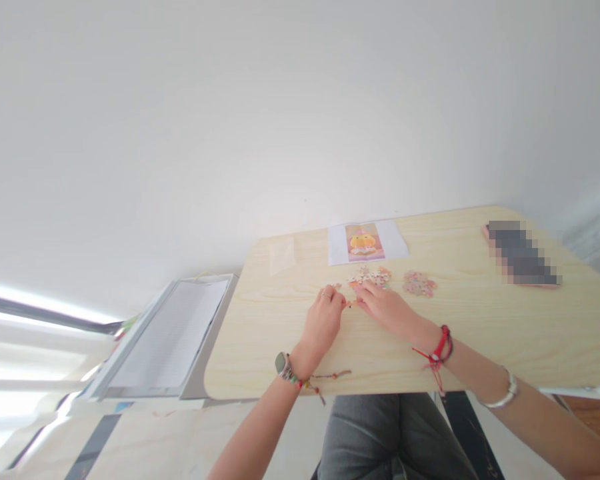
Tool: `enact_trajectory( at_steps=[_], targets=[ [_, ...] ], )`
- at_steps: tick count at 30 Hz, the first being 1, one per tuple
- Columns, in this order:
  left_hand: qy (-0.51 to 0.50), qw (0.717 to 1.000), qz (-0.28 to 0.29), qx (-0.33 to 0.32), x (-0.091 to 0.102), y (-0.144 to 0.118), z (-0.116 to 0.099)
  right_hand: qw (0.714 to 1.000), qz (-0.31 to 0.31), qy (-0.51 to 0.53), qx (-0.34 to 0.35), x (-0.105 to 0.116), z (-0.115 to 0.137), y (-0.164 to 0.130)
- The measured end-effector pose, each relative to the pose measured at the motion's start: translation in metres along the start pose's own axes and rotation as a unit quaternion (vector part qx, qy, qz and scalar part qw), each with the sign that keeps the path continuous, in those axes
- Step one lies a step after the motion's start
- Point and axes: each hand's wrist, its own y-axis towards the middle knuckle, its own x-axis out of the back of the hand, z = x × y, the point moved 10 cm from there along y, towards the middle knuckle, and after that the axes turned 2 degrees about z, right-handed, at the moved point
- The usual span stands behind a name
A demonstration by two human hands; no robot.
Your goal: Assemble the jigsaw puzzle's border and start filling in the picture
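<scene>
Orange with a dark speck — tiny puzzle pieces (351, 305) sit low at the counter (260, 333); the left hand (325, 312) pinches their edge, the right hand (384, 309) curls alongside, grip unclear — jumbled pile (375, 276) just beyond.

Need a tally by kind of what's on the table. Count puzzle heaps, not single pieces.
Heaps of small, flat, multicoloured puzzle pieces: 2
White paper sheet with a yellow-and-pink print: 1
Translucent, flat, roughly rectangular sheet or bag: 1
Dark, pink-edged rectangular phone-like slab: 1
Total: 5
Excluded: loose pieces at the hands, too small to count.
</scene>
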Motion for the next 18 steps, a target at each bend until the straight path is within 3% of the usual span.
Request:
enact_trajectory(
  at_steps=[6, 11, 14, 18],
  targets=[
    [0.006, 0.998, -0.016, 0.061, 0.006, -0.006, 0.051, 0.998, 0.029, 0.037, 0.052, -0.016, 0.026, 0.045],
    [-0.001, 0.995, -0.024, 0.100, 0.012, -0.011, 0.071, 0.996, 0.047, 0.061, 0.052, -0.023, 0.029, 0.056],
    [-0.011, 0.994, -0.026, 0.109, 0.018, -0.015, 0.068, 0.998, 0.012, 0.044, 0.037, -0.005, 0.012, 0.041],
    [-0.038, 0.994, -0.012, 0.097, 0.017, -0.013, 0.049, 0.998, -0.026, 0.049, -0.029, 0.016, -0.033, 0.005]
  ],
)
